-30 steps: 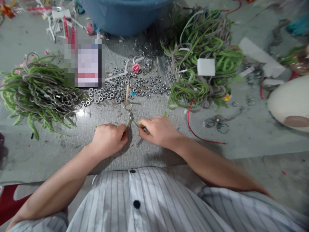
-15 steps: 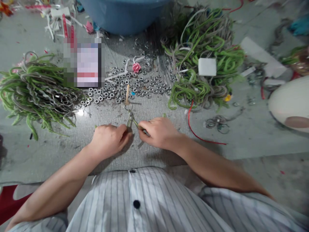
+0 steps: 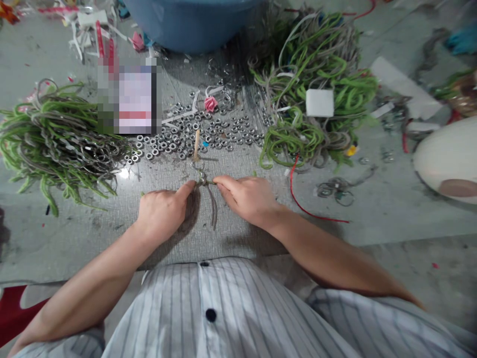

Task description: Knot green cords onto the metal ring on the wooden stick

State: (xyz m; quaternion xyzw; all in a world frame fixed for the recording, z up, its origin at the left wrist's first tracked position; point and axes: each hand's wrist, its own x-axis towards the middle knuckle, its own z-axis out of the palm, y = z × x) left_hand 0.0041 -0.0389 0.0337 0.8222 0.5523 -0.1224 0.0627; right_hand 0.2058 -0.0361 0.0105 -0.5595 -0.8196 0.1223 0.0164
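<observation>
My left hand [image 3: 164, 209] is closed on one end of a green cord, and my right hand [image 3: 248, 198] pinches its other end. Between my fingertips the green cord [image 3: 210, 181] runs nearly straight sideways below a small metal nut [image 3: 203, 176]. Grey cord ends [image 3: 213, 206] hang from there toward me on the table. Just above, a metal ring [image 3: 197, 165] sits around the foot of an upright wooden stick [image 3: 197, 144].
Many metal nuts [image 3: 231, 134] lie scattered beyond the stick. Bundles of green and grey cord lie left [image 3: 63, 139] and right [image 3: 320, 64]. A blue basin [image 3: 194, 25], a blurred-out phone-like screen [image 3: 135, 99] and a white box [image 3: 319, 103] stand farther back.
My hands have moved slightly apart and up, drawing the green cord out sideways. The grey ends now show between my hands.
</observation>
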